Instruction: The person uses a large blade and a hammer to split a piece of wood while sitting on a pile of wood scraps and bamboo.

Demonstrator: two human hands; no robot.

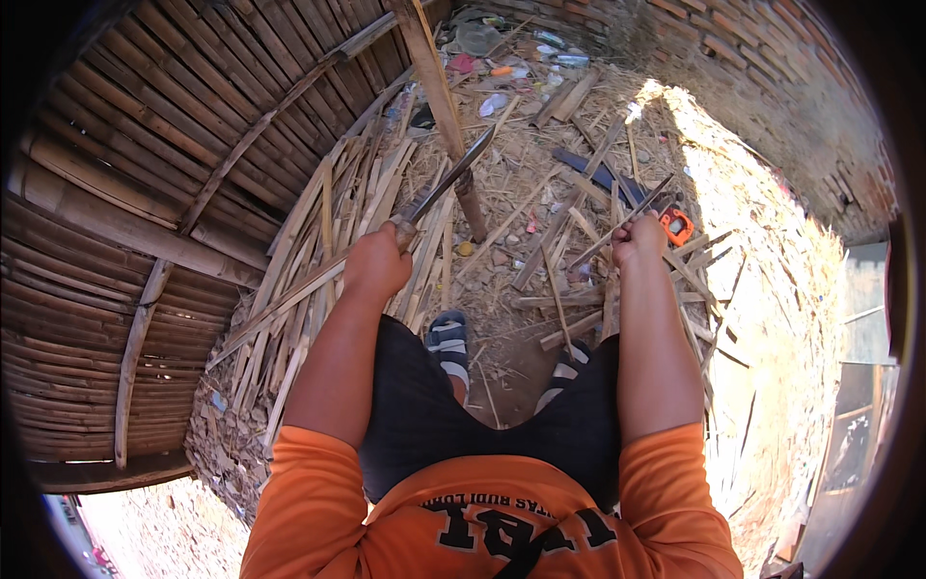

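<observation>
My left hand [378,261] is closed round the wooden handle of a machete [451,183], whose long blade points up and to the right, in front of a wooden post [432,72]. On the right, my right hand [639,239] is closed on a thin wooden strip [600,248] that slants past the fingers. Close beside that hand is an orange saw handle [678,226]; whether the fingers touch it I cannot tell. A dark blue flat piece [598,174] lies on the ground just beyond.
Long split bamboo strips [323,207] are heaped at the left along a slatted bamboo wall [145,145]. Wood offcuts and straw cover the ground between my sandalled feet [448,340] and the litter [492,104] at the back. A brick wall [743,48] stands behind at the right.
</observation>
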